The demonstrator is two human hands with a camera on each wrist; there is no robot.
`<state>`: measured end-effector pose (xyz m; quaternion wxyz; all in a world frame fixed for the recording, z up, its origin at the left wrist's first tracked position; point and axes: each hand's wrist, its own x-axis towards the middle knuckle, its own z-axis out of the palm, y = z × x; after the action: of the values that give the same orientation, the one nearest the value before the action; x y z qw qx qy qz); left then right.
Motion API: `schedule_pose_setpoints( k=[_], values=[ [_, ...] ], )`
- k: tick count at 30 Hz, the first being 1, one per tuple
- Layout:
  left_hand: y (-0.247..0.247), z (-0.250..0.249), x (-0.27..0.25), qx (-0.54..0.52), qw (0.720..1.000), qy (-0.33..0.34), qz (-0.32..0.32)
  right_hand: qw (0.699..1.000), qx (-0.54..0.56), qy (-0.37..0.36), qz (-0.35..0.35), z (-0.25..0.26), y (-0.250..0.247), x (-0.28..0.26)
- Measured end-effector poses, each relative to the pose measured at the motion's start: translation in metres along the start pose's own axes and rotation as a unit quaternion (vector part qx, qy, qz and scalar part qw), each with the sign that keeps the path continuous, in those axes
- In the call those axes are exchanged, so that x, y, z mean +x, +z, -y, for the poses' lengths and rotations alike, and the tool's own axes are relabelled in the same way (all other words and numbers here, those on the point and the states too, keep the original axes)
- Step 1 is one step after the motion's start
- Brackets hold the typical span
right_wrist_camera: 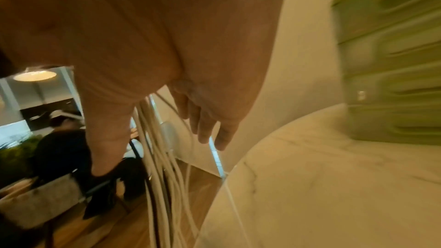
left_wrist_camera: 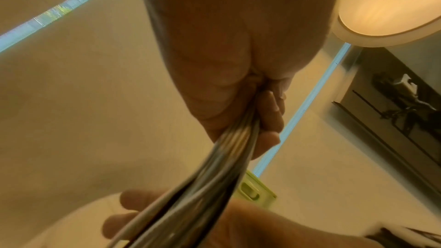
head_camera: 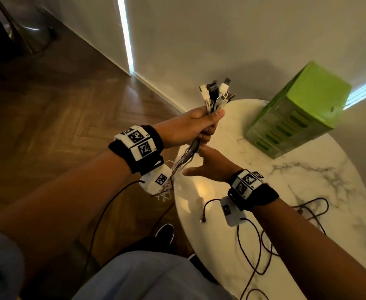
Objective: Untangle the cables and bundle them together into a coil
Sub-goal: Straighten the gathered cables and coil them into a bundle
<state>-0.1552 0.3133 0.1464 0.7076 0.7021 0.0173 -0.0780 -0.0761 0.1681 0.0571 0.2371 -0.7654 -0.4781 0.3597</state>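
Left hand (head_camera: 190, 126) fisted round cables (head_camera: 214, 98): plugs jutting above the fist, strands trailing below it past the wrist. Right hand (head_camera: 210, 165) just beneath, fingers (right_wrist_camera: 210, 129) straight and spread, strands beside the palm, gripping nothing. Beyond both, table (head_camera: 307, 191) and green box (head_camera: 296, 111).

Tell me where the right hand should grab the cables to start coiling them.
Grip the cables just under the left hand, coming from the table side. There the strands run tight together; lower down they fan loose. The right hand is already open beside them.
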Motion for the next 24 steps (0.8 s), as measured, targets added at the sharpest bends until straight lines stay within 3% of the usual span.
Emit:
schedule_pose_setpoints(
  k=[4, 10, 13, 17, 20, 24],
  values=[
    [0.040, -0.006, 0.032, -0.003, 0.999, -0.016, 0.040, 0.986, 0.104, 0.103, -0.075, -0.033, -0.007, -0.055],
    [0.114, -0.009, 0.080, -0.050, 0.993, -0.041, 0.103, 0.959, 0.114, 0.213, -0.147, -0.103, 0.016, -0.163],
    [0.153, -0.006, 0.102, -0.055, 0.988, -0.060, 0.129, 0.930, 0.120, 0.283, -0.203, -0.135, 0.024, -0.217],
    [0.190, 0.007, 0.120, -0.042, 0.988, -0.086, 0.124, 0.854, 0.175, 0.340, -0.351, -0.171, 0.033, -0.269],
    [0.214, 0.020, 0.128, -0.033, 0.986, -0.107, 0.122, 0.807, 0.200, 0.362, -0.422, -0.190, 0.033, -0.287],
    [0.238, 0.032, 0.136, -0.026, 0.983, -0.136, 0.120, 0.673, 0.423, 0.326, -0.513, -0.201, 0.014, -0.297]
  ],
)
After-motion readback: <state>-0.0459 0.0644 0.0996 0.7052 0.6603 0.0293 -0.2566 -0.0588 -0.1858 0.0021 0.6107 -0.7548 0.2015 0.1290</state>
